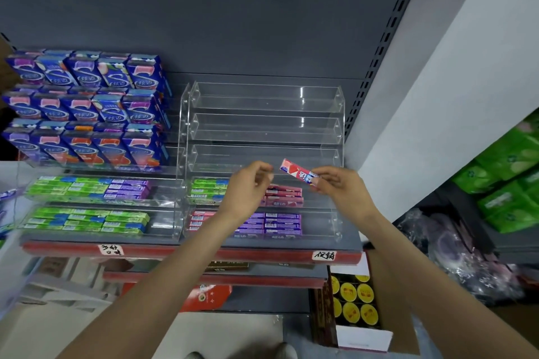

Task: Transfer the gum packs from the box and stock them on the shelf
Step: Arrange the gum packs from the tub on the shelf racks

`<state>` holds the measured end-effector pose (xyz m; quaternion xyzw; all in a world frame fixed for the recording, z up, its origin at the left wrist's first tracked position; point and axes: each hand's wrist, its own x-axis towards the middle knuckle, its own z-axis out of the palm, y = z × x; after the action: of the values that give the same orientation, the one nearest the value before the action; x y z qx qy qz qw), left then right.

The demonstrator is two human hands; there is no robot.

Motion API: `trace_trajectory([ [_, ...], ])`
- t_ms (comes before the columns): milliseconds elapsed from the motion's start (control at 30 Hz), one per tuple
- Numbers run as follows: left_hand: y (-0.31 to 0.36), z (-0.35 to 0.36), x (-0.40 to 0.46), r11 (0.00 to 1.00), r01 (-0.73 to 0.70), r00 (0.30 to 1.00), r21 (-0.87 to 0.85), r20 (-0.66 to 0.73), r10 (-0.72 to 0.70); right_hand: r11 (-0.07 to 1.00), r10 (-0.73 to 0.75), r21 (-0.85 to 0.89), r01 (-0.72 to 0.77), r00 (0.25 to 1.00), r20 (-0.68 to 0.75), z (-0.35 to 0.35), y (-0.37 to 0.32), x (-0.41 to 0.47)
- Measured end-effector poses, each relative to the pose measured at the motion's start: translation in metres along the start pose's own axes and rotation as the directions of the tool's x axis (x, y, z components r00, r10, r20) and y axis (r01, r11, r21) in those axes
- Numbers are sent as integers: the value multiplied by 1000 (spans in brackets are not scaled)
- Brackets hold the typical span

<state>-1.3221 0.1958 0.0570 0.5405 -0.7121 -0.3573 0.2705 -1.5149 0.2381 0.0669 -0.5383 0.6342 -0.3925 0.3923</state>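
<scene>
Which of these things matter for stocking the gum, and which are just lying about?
Job: red gum pack pinched in right hand; left hand; clear rack; pink packs already placed.
Lying about: blue boxes; green bags; yellow-lidded jars.

Even, moderately dim indoor light falls from above, casting only soft shadows. Small white glints streak the clear acrylic rack (262, 125). The wide lens bends straight edges outward near the borders, and the whole frame looks slightly soft.
</scene>
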Motion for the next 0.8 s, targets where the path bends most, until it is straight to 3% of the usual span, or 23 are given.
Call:
trace_trajectory([
  [67, -14, 3, -1, 922, -157, 986, 353, 111, 125, 1000, 31, 1, -31, 999, -29, -4, 5, 0],
  [167, -22, 5, -3, 766, -292, 951, 574, 259, 169, 996, 85, 25, -85, 996, 5, -5, 10, 1],
  [300, -24, 6, -3, 656, -354, 931, 666, 317, 181, 980, 139, 131, -150, 987, 83, -1, 8, -2],
  [400, -27, 5, -5, 599, -386, 919, 702, 344, 190, 992, 113, 55, -117, 991, 70, 2, 6, -2],
  [500, -27, 3, -6, 601, -395, 916, 695, 350, 196, 995, 89, -36, -88, 995, 36, 3, 8, 2],
  [667, -30, 1, -5, 614, -402, 910, 679, 372, 185, 991, 133, -9, -133, 990, -43, 7, 12, 6],
  [800, -30, -3, -4, 627, -410, 905, 662, 380, 191, 996, 81, -23, -85, 986, -144, 9, 14, 7],
])
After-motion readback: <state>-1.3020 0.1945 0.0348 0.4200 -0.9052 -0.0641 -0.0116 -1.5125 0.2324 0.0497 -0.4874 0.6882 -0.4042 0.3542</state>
